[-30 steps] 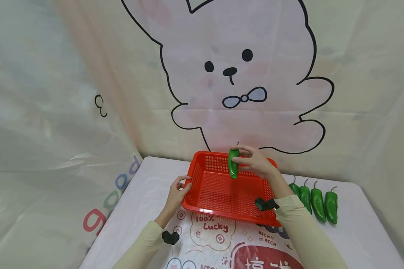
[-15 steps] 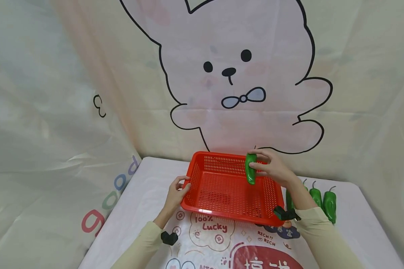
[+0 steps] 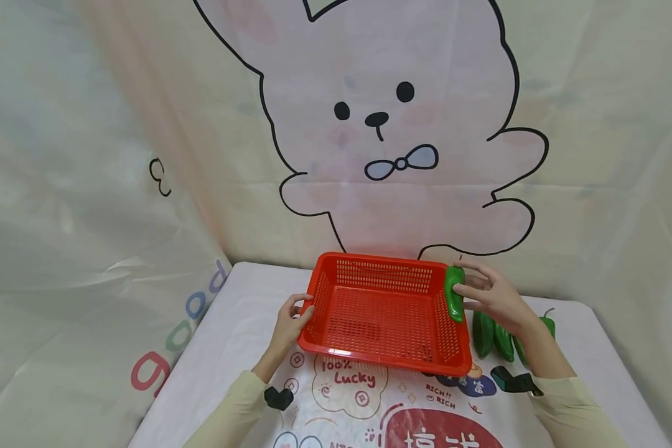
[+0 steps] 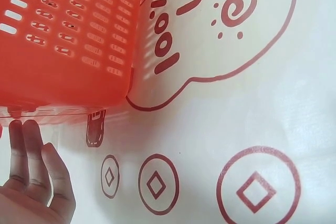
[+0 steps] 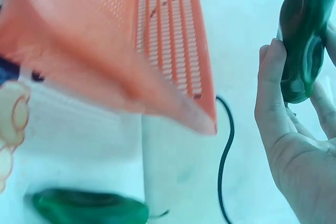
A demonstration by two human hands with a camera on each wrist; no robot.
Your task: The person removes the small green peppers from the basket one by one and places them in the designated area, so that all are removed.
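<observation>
A red plastic basket point(image 3: 381, 311) with slotted walls stands on the table. My left hand point(image 3: 287, 325) holds its left rim between thumb and fingers; in the left wrist view the fingertips of that hand point(image 4: 39, 177) meet the rim's underside. Between the thumb and fingers of my right hand point(image 3: 498, 300) is a glossy green chili pepper point(image 3: 455, 298), held upright over the basket's right rim. The right wrist view shows the same pepper point(image 5: 304, 40) beside the basket's wall point(image 5: 105, 72), its lower end among the fingers.
Several more green peppers point(image 3: 483, 336) lie right of the basket, partly hidden by the right hand and wrist. The white table cover point(image 3: 246, 298) has printed drawings. Behind the table rises a cloth backdrop point(image 3: 403, 211) with a cartoon animal.
My right hand has moved right with the pepper, from over the basket's inside to its right rim. The left hand keeps its hold on the basket, which has stayed in place.
</observation>
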